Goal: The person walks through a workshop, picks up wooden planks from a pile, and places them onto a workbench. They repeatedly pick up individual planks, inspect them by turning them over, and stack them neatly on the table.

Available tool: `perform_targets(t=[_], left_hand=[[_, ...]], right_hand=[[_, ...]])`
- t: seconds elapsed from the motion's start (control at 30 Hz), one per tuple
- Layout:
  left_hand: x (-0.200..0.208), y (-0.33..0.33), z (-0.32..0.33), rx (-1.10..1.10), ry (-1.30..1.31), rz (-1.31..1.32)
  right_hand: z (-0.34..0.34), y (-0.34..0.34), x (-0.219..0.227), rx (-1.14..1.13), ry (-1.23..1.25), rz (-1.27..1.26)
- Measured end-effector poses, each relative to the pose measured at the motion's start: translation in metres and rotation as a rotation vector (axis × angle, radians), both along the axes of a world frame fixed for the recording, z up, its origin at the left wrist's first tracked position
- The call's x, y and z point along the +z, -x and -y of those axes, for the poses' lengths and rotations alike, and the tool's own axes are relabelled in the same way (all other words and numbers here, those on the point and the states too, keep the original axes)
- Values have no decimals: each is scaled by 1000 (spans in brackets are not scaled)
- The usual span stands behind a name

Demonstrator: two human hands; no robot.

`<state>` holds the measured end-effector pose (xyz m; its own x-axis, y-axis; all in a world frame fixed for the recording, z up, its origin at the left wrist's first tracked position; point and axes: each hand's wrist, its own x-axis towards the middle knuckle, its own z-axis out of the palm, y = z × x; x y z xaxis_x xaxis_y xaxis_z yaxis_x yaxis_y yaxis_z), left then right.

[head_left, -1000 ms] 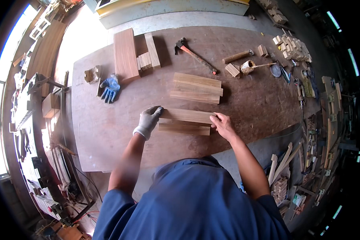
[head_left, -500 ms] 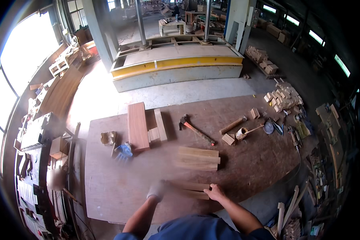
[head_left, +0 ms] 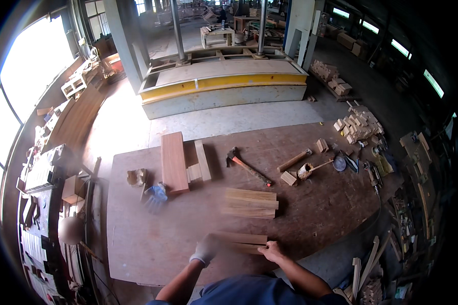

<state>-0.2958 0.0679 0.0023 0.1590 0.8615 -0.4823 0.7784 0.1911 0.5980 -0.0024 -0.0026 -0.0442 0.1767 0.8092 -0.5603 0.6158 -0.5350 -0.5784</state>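
Supervisor: State the condition of both hands.

Inspector: The right hand [head_left: 272,250] is bare, fingers bent over the right end of the near strip [head_left: 247,248] in what reads as a grip. The left hand [head_left: 205,249] wears a pale glove and sits at the left end of the wood; blur covers its fingers, so I cannot tell whether they are closed.

Supervisor: Where is the remaining timber?

Inspector: The far strip [head_left: 244,238] lies just beyond the near strip, between the hands. Further out, ahead of both hands, a group of strips [head_left: 252,202] lies side by side on the worktable [head_left: 300,223].

Supervisor: Progress?

Inspector: In my judgement, partial. The further group is laid together, with slightly uneven ends; the pair at the hands lies separate from it. I see no fastening on either. How many pieces are left to handle cannot be established.

Supervisor: Tools?

Inspector: None in the right hand. A hammer [head_left: 249,166] lies well beyond both hands, past the group. A pot with a brush [head_left: 305,171] stands beyond the right hand, and a blue glove [head_left: 157,194] lies ahead and left of the left hand.
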Motion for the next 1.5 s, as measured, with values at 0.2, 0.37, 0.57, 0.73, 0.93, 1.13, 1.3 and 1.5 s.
perform_targets(t=[0.2,0.37,0.57,0.73,0.93,1.13,1.3,1.5], left_hand=[[-23,4,5,-19,-122,16],[-7,-3,1,4,-51,6],[-12,-1,2,-44,-87,8],[-10,-5,4,-30,-66,3],[11,-13,3,8,15,34],[33,-17,3,57,55,75],[23,-18,4,101,26,85],[18,-24,-5,129,17,119]], right_hand=[[-3,1,16,19,105,45],[3,0,12,-30,66,43],[5,3,22,-63,73,0],[2,3,23,-51,32,-18],[6,-1,6,-84,6,-30],[4,2,23,-80,39,-49],[4,3,25,-80,41,-82],[2,-14,-8,-79,-25,-139]])
